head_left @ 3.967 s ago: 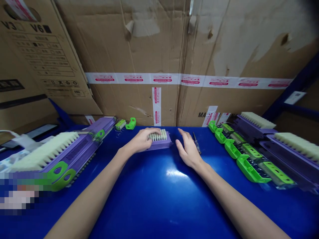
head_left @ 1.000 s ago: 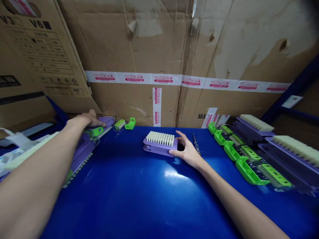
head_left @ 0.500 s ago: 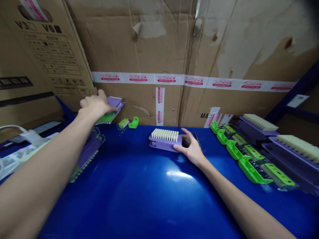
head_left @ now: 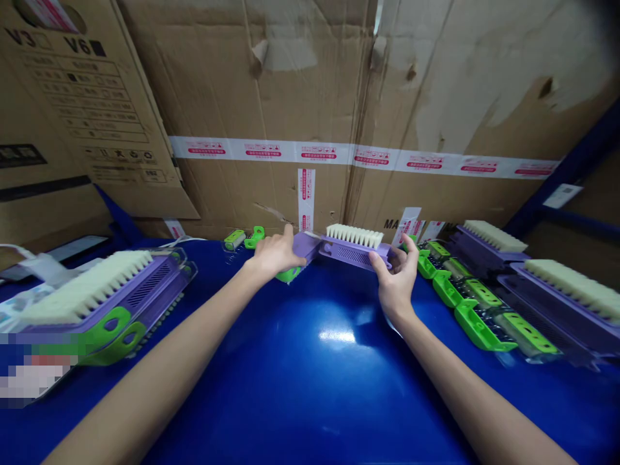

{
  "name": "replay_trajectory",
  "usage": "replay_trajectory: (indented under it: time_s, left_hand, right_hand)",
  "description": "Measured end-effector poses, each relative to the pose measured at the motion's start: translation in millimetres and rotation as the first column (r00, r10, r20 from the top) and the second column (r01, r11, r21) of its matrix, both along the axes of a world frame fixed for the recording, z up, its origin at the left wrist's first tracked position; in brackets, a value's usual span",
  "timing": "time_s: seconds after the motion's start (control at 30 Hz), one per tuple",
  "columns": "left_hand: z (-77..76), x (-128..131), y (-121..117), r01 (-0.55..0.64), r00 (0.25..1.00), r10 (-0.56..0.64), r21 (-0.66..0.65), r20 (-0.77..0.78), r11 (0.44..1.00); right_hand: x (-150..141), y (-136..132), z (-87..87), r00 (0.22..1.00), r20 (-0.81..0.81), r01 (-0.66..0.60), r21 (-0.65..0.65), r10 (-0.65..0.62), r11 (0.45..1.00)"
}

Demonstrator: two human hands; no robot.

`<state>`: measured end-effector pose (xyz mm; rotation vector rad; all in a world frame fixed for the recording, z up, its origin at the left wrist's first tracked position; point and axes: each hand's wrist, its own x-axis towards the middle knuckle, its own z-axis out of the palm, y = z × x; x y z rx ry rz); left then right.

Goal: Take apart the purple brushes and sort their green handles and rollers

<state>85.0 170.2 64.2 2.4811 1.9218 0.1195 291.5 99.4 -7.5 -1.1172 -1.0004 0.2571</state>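
Note:
Near the middle back of the blue table, my left hand (head_left: 278, 255) is closed on a purple piece with a green end (head_left: 305, 248), partly hidden by the fingers. Right of it, my right hand (head_left: 397, 278) grips the right end of a purple brush head with cream bristles (head_left: 356, 248), thumb on its near side. The bristles point up, and the brush head is held slightly tilted. The two purple pieces meet or overlap at their near ends; I cannot tell if they touch.
Stacked purple brush heads with green ends (head_left: 145, 290) lie at left. Green clips (head_left: 445, 287) and clear-and-green pieces (head_left: 484, 294) line the right, beside more purple brush heads (head_left: 557, 316). A small green clip (head_left: 254, 237) is at the back. Cardboard (head_left: 271, 97) walls the rear.
My left hand has come from the left stack to the middle with the purple-and-green piece. My right hand has raised its brush head and moved it slightly right.

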Motion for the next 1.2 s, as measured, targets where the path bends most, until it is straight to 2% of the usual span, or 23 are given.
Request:
replay_trajectory:
  time_s: [0.2, 0.37, 0.43, 0.57, 0.67, 0.8, 0.87, 1.0, 1.2]
  left_hand:
    - [-11.9, 8.0, 12.2, 0.110, 0.989, -0.115, 0.066, 0.090, 0.992]
    - [-17.9, -2.4, 27.0, 0.116, 0.979, -0.148, 0.210, 0.143, 0.971]
    - [-18.7, -9.0, 32.4, 0.147, 0.945, -0.210, 0.244, 0.252, 0.958]
    - [-10.5, -15.9, 33.7, 0.192, 0.799, -0.330, 0.307, 0.503, 0.932]
    - [2.3, -11.3, 21.3, 0.288, 0.746, -0.373, 0.237, 0.552, 0.928]
    - [15.5, 2.0, -2.3, 0.506, 0.764, -0.481, 0.065, 0.430, 0.860]
    - [18.0, 7.9, -10.5, 0.556, 0.781, -0.503, -0.047, 0.370, 0.830]
    - [19.2, 13.3, -17.3, 0.538, 0.838, -0.475, -0.254, 0.269, 0.804]
    - [21.8, 10.7, -18.8, 0.520, 0.853, -0.468, -0.298, 0.231, 0.801]
  right_hand:
    - [-5.0, -0.8, -1.1, 0.997, -0.009, -0.071, 0.002, 0.071, 0.997]
    - [-5.6, -1.0, -1.4, 0.990, -0.054, -0.129, -0.012, 0.128, 0.992]
    - [-5.6, -0.4, -2.4, 0.984, -0.079, -0.160, -0.028, 0.158, 0.987]
    - [-5.7, 1.0, -5.3, 0.971, -0.104, -0.222, -0.055, 0.215, 0.974]
    - [-7.5, 0.0, -5.9, 0.962, -0.105, -0.260, -0.083, 0.251, 0.962]
    - [-12.8, -4.9, -4.7, 0.946, -0.083, -0.321, -0.114, 0.313, 0.940]
    - [-15.7, -7.8, -4.2, 0.934, -0.056, -0.356, -0.125, 0.352, 0.926]
    - [-20.1, -11.9, -3.5, 0.899, -0.026, -0.435, -0.154, 0.437, 0.887]
    - [-21.8, -11.3, -2.3, 0.856, -0.066, -0.515, -0.192, 0.512, 0.835]
